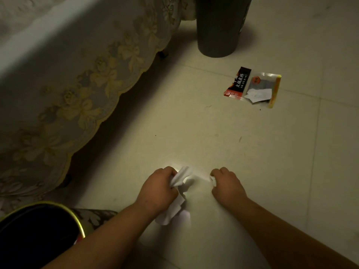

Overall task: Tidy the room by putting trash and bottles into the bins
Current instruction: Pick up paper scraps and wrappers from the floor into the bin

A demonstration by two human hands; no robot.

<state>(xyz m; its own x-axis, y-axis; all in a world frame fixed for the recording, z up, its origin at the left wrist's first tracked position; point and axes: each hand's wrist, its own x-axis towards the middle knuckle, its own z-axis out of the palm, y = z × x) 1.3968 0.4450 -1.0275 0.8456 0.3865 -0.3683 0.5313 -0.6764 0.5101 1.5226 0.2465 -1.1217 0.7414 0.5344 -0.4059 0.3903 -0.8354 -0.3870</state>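
While both hands are down at the floor (194,133), I would secure what they hold before lifting anything. My left hand (159,189) has its fingers curled tight round a crumpled white tissue (172,211), which spills out below the palm and pokes up past the knuckles. My right hand (227,185) has its fingers curled too, pinching a small white scrap (212,180) at their tips, though I cannot tell how firmly. Bare floor lies between the two sets of fingers. I judge the best move is to tuck the trailing end of the tissue into the left fist so nothing drops, and to draw the scrap further under the right fingertips. The dark bin (219,32) stands well ahead of the fingers. Two flat packets (252,86) lie on the floor short of it, ahead and to the right of the right fingers. Those can wait, since both hands are full.
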